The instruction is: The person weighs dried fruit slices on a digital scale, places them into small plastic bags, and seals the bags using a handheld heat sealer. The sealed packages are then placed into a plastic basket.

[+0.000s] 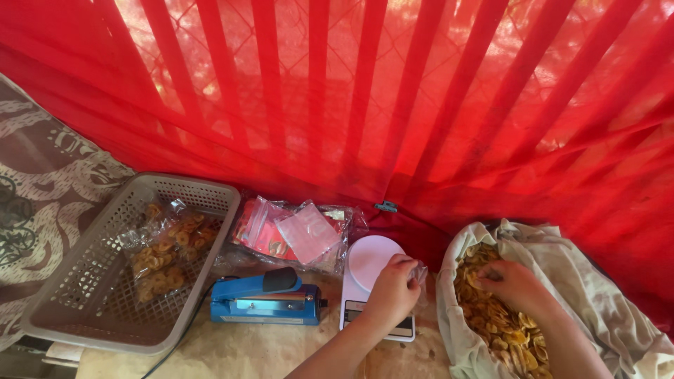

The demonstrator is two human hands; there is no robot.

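A small clear plastic bag (pixel 419 271) is pinched at its mouth by the left hand (pixel 392 291), whose fingers are curled closed around the film. The bag is held just above the right edge of the white kitchen scale (pixel 370 281), between the scale and the cloth sack. Little of the bag shows past the fingers, so its long axis cannot be told for certain; the visible part hangs to the right of the knuckles, toward the sack.

The right hand (pixel 514 283) is buried among the banana chips (pixel 497 316), fingers bent downward and partly closed over slices; whether any are actually gripped cannot be told. The chips are heaped inside an off-white cloth sack (pixel 597 295) at the near right, its mouth folded open.

To the left of the scale a blue heat sealer (pixel 263 300) is laid with its long axis running left to right, its cord trailing to the near left. Behind it a stack of empty clear pouches (pixel 298 235) is seen. At the far left, filled chip packets (pixel 165 249) are lying in a grey plastic basket (pixel 84 281). A red curtain (pixel 393 98) is hung across the far side.
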